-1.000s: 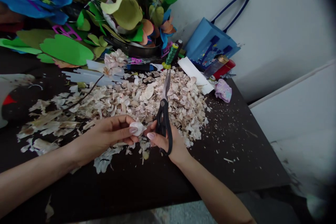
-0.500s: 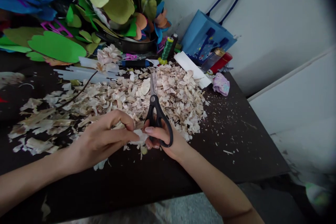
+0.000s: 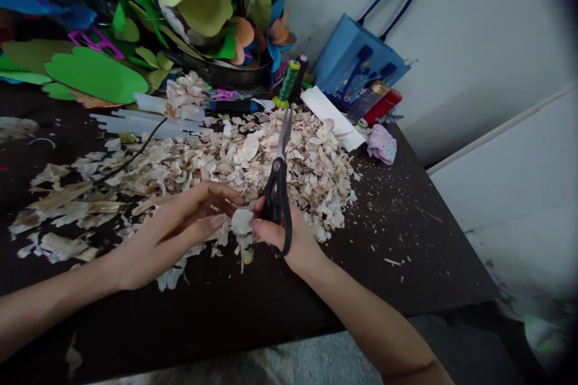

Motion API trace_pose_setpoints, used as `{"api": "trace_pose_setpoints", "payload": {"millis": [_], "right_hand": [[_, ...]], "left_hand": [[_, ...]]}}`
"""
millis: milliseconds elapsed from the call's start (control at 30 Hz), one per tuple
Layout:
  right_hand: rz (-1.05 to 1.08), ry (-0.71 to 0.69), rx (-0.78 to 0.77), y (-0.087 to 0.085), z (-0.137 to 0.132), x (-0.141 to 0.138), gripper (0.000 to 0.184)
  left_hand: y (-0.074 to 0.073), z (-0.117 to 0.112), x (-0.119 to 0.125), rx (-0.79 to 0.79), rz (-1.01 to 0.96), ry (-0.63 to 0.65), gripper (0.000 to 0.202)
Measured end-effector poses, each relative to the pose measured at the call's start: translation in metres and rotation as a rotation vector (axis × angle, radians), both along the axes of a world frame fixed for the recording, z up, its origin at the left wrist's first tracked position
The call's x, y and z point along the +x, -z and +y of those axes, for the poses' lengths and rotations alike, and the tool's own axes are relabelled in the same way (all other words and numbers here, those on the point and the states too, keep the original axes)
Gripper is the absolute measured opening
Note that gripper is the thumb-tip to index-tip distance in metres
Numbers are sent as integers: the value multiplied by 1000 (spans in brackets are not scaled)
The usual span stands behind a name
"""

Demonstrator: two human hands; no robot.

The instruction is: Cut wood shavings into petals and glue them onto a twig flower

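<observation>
My right hand [image 3: 289, 237] is closed around the black-handled scissors [image 3: 276, 192], its fingers [image 3: 259, 207] clamped on the handles. The blades are shut and point up toward the back of the bench [image 3: 397, 240]. Held that way, the points seem to me to stay well above the hands. The right thumb [image 3: 256, 226] presses against a small white flake [image 3: 241, 222], which sits between both hands over the front of the heap.

My left hand [image 3: 167, 240] is open, with its fingers [image 3: 221, 195] spread apart and reaching toward the flake. From this view, I cannot tell whether they touch it.

A heap of pale shaved flakes [image 3: 289, 168] covers the middle of the bench, thinning into long strips toward the left edge. Fine crumbs lie on the dark surface to its right. Along the back edge sit a flower of similar pale flakes [image 3: 185, 93], clear glue sticks [image 3: 144, 123], a green thread spool [image 3: 289, 81], and a dark pan [image 3: 226, 75] of green paper leaves. A blue bag [image 3: 356, 54] leans in the back corner against the wall. I take these as placed back there to stay out of the hands' way.
</observation>
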State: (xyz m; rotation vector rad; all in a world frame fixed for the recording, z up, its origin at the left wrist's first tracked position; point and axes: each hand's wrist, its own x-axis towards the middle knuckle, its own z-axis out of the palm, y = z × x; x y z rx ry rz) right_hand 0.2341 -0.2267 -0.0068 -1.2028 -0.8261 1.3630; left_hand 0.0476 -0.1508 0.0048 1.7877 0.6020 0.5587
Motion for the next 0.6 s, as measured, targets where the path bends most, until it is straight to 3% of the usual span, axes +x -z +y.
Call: {"api": "trace_pose_setpoints", "payload": {"millis": [67,133,367,600], "right_hand": [[-70,42,36,0,-1,-2,30],[-121,43,59,0,-2,-5,29],[-209,-8,91,-1,-7,-10,33],[-300,-195,113,-6,-12,-3,49]], "left_hand": [[-1,-4,2,-173,17,2,26],[1,-8,4,-251,47,-28,25],[11,-5,8,-332,58,-111,26],[1,16,0,-339,-8,-257,26]]}}
